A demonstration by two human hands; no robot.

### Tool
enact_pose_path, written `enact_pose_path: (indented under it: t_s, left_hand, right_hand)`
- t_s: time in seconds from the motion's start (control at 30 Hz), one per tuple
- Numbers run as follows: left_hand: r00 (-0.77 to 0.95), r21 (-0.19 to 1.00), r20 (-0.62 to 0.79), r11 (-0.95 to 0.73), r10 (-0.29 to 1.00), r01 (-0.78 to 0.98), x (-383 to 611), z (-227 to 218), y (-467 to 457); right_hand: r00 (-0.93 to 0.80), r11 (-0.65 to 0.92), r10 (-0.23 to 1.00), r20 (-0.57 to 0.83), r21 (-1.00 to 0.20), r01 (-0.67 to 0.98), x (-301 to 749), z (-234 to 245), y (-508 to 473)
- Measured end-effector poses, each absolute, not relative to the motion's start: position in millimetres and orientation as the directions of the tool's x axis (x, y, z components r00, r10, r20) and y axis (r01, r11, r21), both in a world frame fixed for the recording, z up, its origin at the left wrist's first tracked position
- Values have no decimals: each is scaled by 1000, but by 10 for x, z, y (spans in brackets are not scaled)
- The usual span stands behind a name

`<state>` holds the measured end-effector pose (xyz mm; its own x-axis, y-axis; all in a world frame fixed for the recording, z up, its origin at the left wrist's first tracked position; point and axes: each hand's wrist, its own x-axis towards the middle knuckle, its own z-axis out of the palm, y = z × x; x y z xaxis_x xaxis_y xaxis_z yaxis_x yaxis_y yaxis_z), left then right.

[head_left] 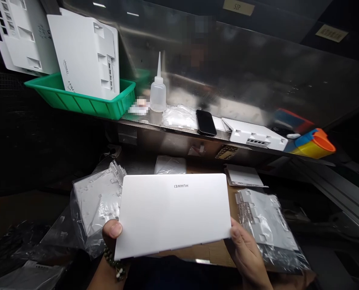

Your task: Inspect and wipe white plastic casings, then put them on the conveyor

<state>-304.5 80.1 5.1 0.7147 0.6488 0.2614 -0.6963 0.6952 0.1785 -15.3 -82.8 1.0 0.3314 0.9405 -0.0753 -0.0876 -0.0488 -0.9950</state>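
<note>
A white plastic cover panel point(173, 217), its HUAWEI lettering upside down, is held up in front of me over the work surface. My left hand point(112, 233) grips its left edge, thumb on the face; a beaded bracelet circles that wrist. Closed on the right edge is my right hand point(242, 249), its thumb at the rim and its other fingers hidden behind. Clear-bagged white plastic parts point(98, 197) lie beyond my left hand. More bagged white parts point(267, 221) rest just past my right hand.
A metal shelf crosses ahead, bearing a green bin point(85, 102) of white panels, a squeeze bottle point(158, 94), a black phone point(206, 122), a white housing point(254, 135) and a yellow-orange-blue holder point(315, 143). Beneath it lies another white panel point(244, 176).
</note>
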Motion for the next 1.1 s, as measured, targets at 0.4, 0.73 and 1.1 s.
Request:
enact_pose_path:
  t_s: [0.4,0.73,1.1]
  left_hand:
    - [718,281,317,661,620,-696,-3064,114,780]
    - [694,598,51,534,719,-598,-3127,387,907]
    - [64,872,-102,59,993,485,-2825,587,868]
  right_hand:
    - [341,-56,936,-90,-993,-107,-147,-123,-872]
    - [396,-39,915,-81,-993,-113,-179,-85,-834]
    - [367,-93,926,-94,-995,-22,-204,-104,-753]
